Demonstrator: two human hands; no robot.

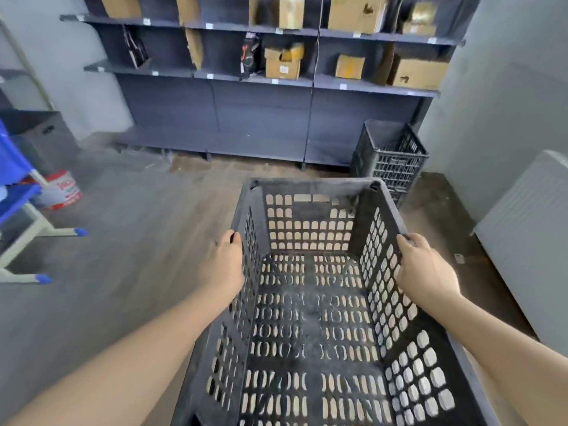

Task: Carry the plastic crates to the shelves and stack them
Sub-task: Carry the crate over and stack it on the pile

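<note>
I hold an empty black perforated plastic crate [310,321] in front of me, above the wooden floor. My left hand [222,262] grips its left wall near the rim. On the opposite side, my right hand [425,269] grips the right wall. Ahead at the right end of the dark grey shelves [261,81] stands another black crate [390,155], stacked on a lower one on the floor.
The shelves hold several cardboard boxes [282,61]. A white radiator [528,229] lines the right wall. At the left are a blue and white frame [18,192], a red and white bucket [63,189] and a dark box [43,136]. Open floor lies between me and the shelves.
</note>
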